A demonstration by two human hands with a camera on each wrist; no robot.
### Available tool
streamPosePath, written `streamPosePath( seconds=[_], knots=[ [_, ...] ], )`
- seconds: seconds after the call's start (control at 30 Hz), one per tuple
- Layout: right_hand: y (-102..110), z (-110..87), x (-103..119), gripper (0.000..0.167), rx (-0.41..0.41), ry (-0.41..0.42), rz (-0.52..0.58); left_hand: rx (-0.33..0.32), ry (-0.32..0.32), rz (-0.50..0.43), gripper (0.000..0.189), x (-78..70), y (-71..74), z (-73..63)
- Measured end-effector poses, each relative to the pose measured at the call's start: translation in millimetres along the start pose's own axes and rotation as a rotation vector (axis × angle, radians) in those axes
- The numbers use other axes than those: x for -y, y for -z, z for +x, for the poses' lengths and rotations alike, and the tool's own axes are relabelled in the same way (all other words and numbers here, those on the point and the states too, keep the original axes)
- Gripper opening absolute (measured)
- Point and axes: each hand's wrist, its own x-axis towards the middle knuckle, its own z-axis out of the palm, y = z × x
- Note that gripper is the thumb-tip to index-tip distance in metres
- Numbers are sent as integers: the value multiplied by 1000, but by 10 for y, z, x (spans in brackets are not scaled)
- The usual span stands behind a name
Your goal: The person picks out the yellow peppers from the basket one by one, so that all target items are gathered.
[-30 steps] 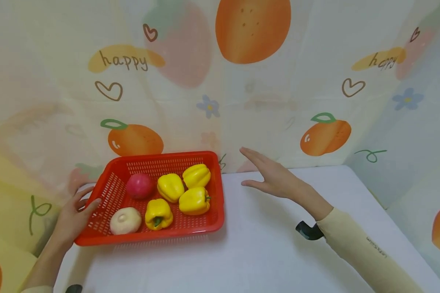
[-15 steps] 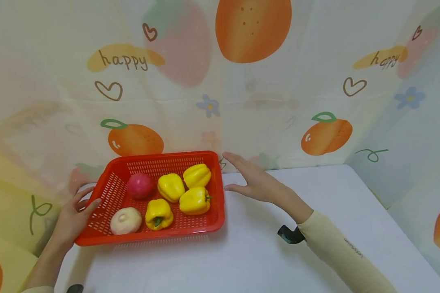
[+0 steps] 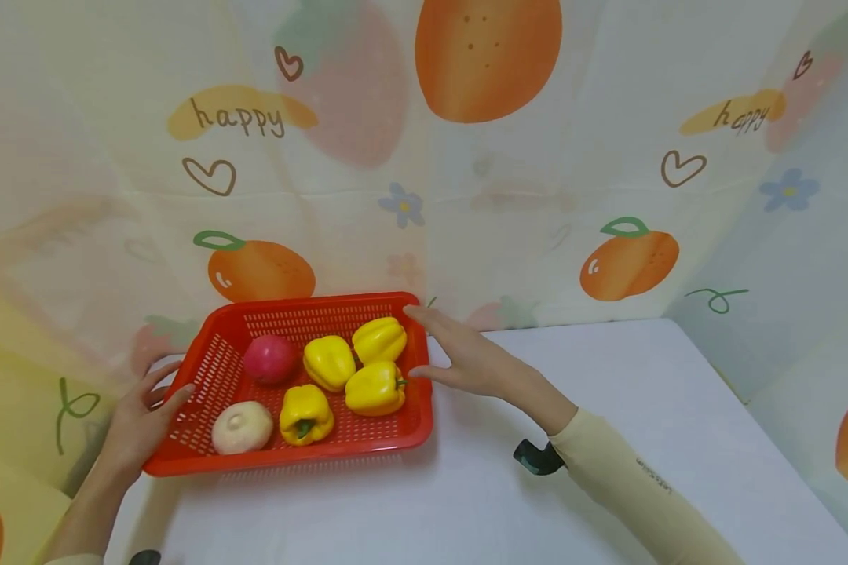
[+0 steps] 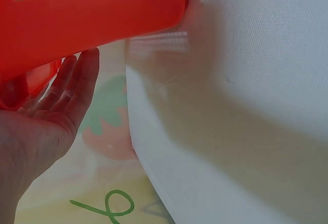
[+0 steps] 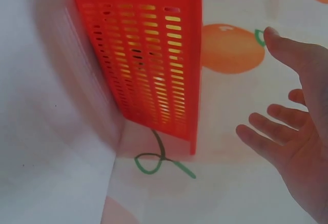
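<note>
A red plastic basket [image 3: 290,461] with slotted walls stands at the left of the table. Inside it lie several yellow bell peppers [image 3: 328,363], a round pink-red item [image 3: 271,359] and a round cream-white item [image 3: 243,428] with a knob on top. My left hand [image 3: 136,428] holds the basket's left end, thumb over the rim and fingers outside beneath it, as the left wrist view shows. At the right end, my right hand [image 3: 466,357] is spread with thumb and fingers apart, its fingertips overlapping the rim in the head view. The right wrist view has this hand [image 5: 292,142] apart from the basket.
The white table [image 3: 459,502] runs up to a fruit-printed curtain [image 3: 480,196] at the back and sides. Dark camera mounts [image 3: 539,457] sit at the wrists.
My right hand has moved left from over the table to the basket's right rim, its fingers staying spread. The left hand and the basket have stayed in place.
</note>
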Motion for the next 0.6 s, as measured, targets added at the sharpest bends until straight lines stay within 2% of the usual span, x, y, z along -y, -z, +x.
streamPosePath(
  seconds=[0.37,0.6],
  knots=[
    [-98,107,74,88,-1,30,-24,-8,-9,-3,66,-26,-10,7],
    [-194,175,130,90,45,14,-33,-17,5,4,66,-30,-13,-8]
  ],
)
